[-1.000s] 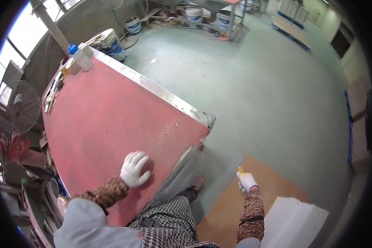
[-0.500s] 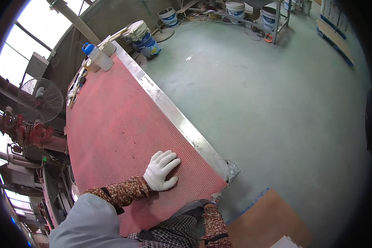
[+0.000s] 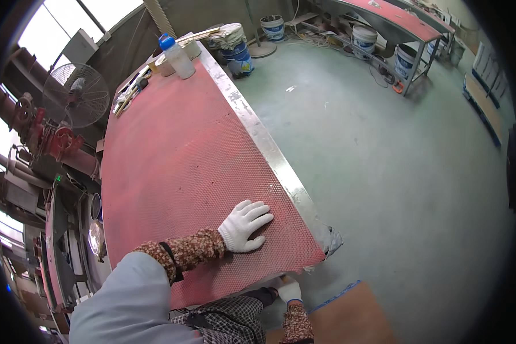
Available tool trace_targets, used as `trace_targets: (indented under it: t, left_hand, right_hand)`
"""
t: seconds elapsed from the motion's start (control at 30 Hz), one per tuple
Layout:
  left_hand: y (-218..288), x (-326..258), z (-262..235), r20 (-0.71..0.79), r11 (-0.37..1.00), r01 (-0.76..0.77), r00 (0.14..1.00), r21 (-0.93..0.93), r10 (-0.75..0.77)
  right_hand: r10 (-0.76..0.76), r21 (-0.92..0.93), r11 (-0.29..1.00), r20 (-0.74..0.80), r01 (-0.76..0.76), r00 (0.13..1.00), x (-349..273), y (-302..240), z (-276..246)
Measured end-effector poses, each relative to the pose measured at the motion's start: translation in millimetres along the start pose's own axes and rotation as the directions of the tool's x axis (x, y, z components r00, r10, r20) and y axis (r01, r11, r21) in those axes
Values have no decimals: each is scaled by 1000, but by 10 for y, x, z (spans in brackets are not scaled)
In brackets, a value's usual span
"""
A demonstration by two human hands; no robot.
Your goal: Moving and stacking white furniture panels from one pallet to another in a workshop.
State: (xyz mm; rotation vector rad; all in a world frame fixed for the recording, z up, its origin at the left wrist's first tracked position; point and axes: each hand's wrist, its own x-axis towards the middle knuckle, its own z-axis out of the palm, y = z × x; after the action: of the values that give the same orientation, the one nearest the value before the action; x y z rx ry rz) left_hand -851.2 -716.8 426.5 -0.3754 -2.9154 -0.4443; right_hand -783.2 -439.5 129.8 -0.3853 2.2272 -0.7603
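Note:
My left hand (image 3: 245, 226), in a white knit glove, lies flat with its fingers spread on the red dimpled mat (image 3: 172, 166) covering the table. Below the table's near edge is my right hand (image 3: 290, 289), also in a white glove, low beside my checked clothing. Its fingers look curled, and a small brownish bit shows at them; what that is I cannot make out. A bare metal strip (image 3: 269, 146) runs along the table's right side, ending at a corner wrapped in crumpled plastic (image 3: 333, 241).
A blue-capped bottle (image 3: 177, 58), tape rolls (image 3: 164, 66) and small tools (image 3: 130, 94) sit at the table's far end. Beyond it stands a blue bucket (image 3: 237, 56) topped with cloths. Brown board (image 3: 349, 315) lies on the floor at lower right. A fan (image 3: 76, 94) stands left.
The view has shifted, so the table and far things sit further right and lower. My right hand, hidden at the table edge before, now shows its white glove. My left hand stays flat on the mat.

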Motion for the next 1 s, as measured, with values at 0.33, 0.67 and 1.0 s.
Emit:
trace_targets:
  t: [0.33,0.67,1.0]
  left_hand:
    - [451,-614,283,-99,999,26,995,28,-23]
    - [1118,-2804,-67,-156,982,187,970,-28,-189]
    - [923,-4341,-463,-36,874,484,875,35,-483]
  right_hand:
    - [214,240,950,-29,-201,976,-2416,-441,-659]
    - [-149,-9,988,120,151,982,-4230,-1466,-142]
    - [-202,-142,973,-155,181,967,-4232,-1764,42]
